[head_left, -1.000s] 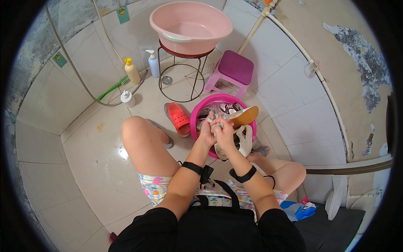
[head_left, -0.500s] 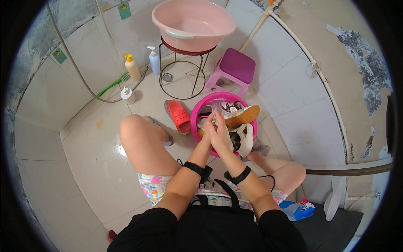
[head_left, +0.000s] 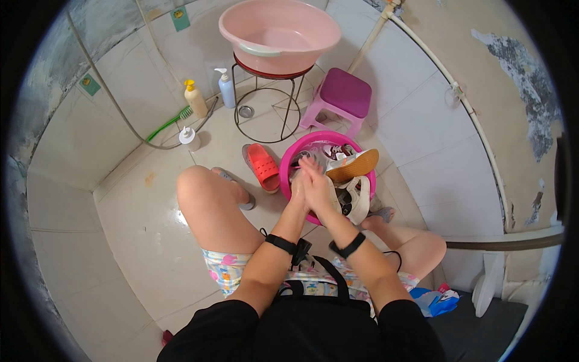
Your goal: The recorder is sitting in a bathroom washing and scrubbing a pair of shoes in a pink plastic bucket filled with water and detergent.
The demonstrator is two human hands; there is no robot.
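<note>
Nearest, the person's bare left hand point(head_left: 300, 190) and bare right hand point(head_left: 318, 190) meet palm to palm above the left half of the round magenta plastic tub point(head_left: 284, 172). The right fingers look straight and unclenched; the left ones are partly hidden, and one cannot tell whether anything is pressed between the 2 palms.

Inside the tub, to the right of the hands, lie a cream strapped shoe point(head_left: 360, 200) and, beyond it, a white shoe with a tan ridged sole point(head_left: 356, 169), tilted sole outward with its toe over the tub's right rim. A dark-red and white shoe point(head_left: 338, 151) sits by the tub's far rim.

A red perforated rubber slipper point(head_left: 263, 166) lies just left of the tub. Behind the tub stand a purple-topped pink plastic stool point(head_left: 345, 95) and, farther back, a pale pink plastic basin point(head_left: 280, 27) on a black wire stand.

The tan-soled shoe could tip out over the rim if an elbow or a neighbouring shoe nudged it, since it perches high. Slick palms could let a small item slip into the tub.
</note>
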